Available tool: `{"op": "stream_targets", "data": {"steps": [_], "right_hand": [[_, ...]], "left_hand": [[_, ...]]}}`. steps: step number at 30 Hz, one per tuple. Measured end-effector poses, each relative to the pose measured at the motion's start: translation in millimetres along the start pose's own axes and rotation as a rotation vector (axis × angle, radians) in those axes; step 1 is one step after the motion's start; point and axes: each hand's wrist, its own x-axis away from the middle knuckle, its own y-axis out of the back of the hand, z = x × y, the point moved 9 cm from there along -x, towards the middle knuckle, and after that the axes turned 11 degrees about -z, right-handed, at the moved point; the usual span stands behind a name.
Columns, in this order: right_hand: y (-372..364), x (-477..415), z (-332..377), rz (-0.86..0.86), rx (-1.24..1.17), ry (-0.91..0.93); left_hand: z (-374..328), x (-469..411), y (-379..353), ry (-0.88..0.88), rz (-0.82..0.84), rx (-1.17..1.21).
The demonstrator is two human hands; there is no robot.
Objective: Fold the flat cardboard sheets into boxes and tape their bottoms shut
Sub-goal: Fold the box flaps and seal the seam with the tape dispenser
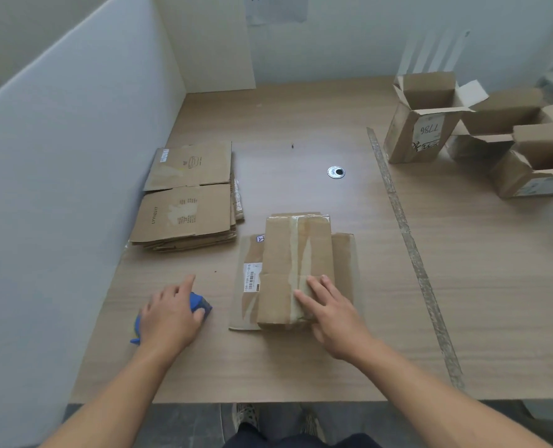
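Left hand [168, 318]: curled over the blue tape dispenser [202, 303], just left of the box. Cardboard box [281, 253]: bottom up, dead ahead of me, long axis running away, taped seam [301, 250] along it. Right hand [333, 321]: the nearer one, fingers flat, pressing the near end.

Wooden table [301, 367], flat cardboard stack [188, 198] left, taped box [296, 263] centre, open boxes [424, 124] right

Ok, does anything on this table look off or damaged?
Only minor things. The clear tape on the box under the right hand is wrinkled, not flat. The top flat sheet of the left stack has a torn-label patch. A long tape strip stuck across the table looks worn. The left hand grips the tape dispenser.
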Motion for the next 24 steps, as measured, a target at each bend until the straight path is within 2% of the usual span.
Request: {"op": "stream_targets", "data": {"steps": [5,9,15,24], "right_hand": [[-1,2,-1,0.05,-0.008,-0.048],[-3,5,-2,0.065,-0.022,-0.078],[-4,6,-1,0.059,-0.043,-0.127],[-1,9,2,0.066,-0.043,-0.149]], "left_hand": [[41,-5,-32,0.035,0.125,-0.047],[46,3,-62,0.04,0.219,0.169],[30,19,-65,-0.14,0.15,0.256],[25,32,-67,-0.241,0.055,0.324]]}}
